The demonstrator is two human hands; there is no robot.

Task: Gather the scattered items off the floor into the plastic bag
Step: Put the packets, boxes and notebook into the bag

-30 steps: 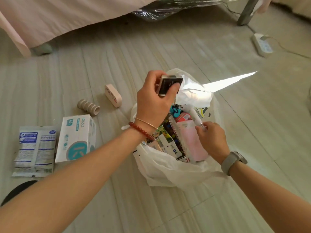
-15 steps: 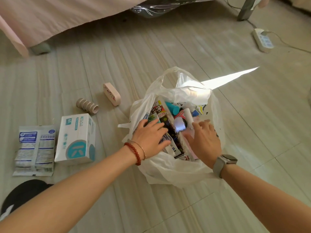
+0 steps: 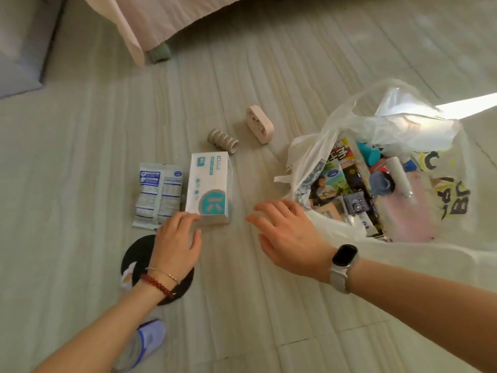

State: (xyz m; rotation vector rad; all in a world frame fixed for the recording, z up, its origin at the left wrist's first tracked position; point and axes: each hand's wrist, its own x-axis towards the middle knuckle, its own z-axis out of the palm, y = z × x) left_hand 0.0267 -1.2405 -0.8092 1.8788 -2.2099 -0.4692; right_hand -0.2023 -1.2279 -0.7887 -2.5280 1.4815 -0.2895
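A white plastic bag [image 3: 338,130] lies open on the floor at the right, full of several packets and tubes. A white and teal box [image 3: 211,187] lies left of it, beside a blue and white packet [image 3: 158,195]. Behind them lie a beige ridged roll [image 3: 223,140] and a pink oval case [image 3: 259,123]. My left hand [image 3: 176,244] reaches to the box's near left corner, fingertips touching it. My right hand [image 3: 285,232] hovers with fingers spread just right of the box, holding nothing.
A black round object [image 3: 134,258] lies on the floor under my left wrist. A blue slipper [image 3: 146,341] shows near the bottom. A pink bed cover [image 3: 166,20] and a bed leg [image 3: 160,53] stand at the back. A grey cushion [image 3: 18,49] sits at the far left.
Both hands have left the bag and moved left to the white and teal box. The dark item my left hand held a second ago is gone from it. The view has swung left.
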